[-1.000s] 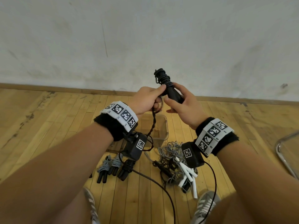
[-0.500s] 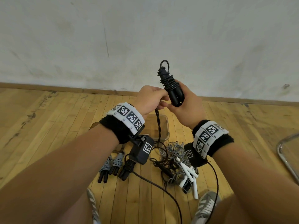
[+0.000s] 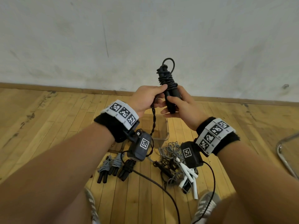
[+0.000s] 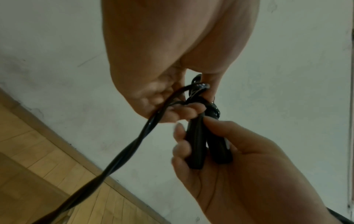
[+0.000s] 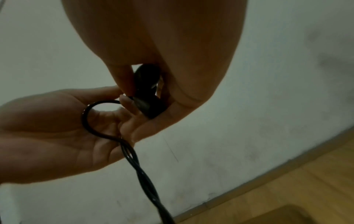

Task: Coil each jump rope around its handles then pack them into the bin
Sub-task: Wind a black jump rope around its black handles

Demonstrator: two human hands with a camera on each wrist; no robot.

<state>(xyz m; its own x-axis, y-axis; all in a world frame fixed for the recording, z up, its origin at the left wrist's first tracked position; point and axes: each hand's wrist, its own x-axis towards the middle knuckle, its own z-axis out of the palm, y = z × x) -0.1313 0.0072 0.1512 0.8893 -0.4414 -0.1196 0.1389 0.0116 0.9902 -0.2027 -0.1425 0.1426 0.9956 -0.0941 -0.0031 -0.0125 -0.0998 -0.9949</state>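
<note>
My right hand point(image 3: 176, 104) grips the two black handles point(image 3: 171, 99) of a black jump rope upright in front of the wall. Several turns of rope point(image 3: 167, 80) are wound round the handles' upper ends. My left hand point(image 3: 152, 97) pinches the twisted loose rope point(image 3: 153, 120) beside the handles; the rest hangs down toward the floor. In the left wrist view the handles point(image 4: 206, 144) lie side by side in my right hand's fingers point(image 4: 220, 125). In the right wrist view the rope point(image 5: 90, 119) loops across my left palm. A clear bin point(image 3: 163, 126) sits on the floor below my hands.
On the wooden floor lie three coiled ropes point(image 3: 113, 167) with black handles at the left, and a tangle of grey rope point(image 3: 171, 152) with white handles point(image 3: 189, 175) at the right. A metal chair leg point(image 3: 286, 152) is at the far right. My shoes point(image 3: 205, 206) are at the bottom.
The handles turned upright and rose. More rope is wound round their tops, and a loop now stands above them. My left hand moved along with the loose rope.
</note>
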